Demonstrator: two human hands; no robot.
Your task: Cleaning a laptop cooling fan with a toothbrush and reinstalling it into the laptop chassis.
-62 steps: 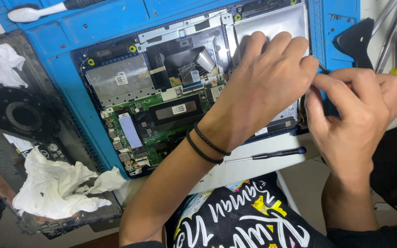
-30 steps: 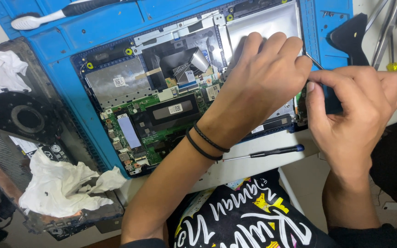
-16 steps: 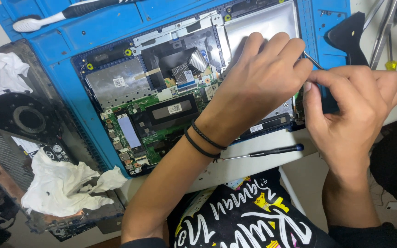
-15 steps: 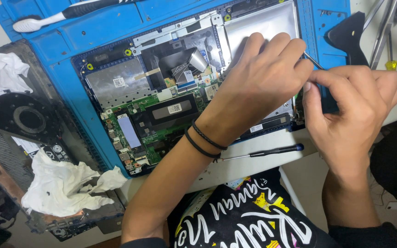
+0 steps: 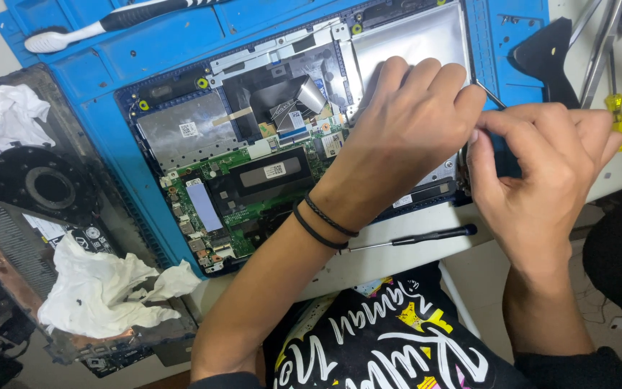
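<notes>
The left hand (image 5: 404,137) lies flat, fingers loose, on the open laptop (image 5: 253,180) on the blue mat (image 5: 109,144). The right hand (image 5: 541,173) pinches a thin metal tool (image 5: 489,94) at the laptop's right edge.

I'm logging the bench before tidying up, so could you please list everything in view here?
Opened laptop: one, green board and silver panels, on the mat.
Work mat: one, blue, under the laptop.
Brush: one, white and black, top of mat.
Screwdriver: one, black, table edge.
Yellow-handled tool: one, far right.
Tissues: two, white, left.
Fan: one, black, left.
Left hand: one, on the laptop.
Right hand: one, pinching a thin metal tool.
</notes>
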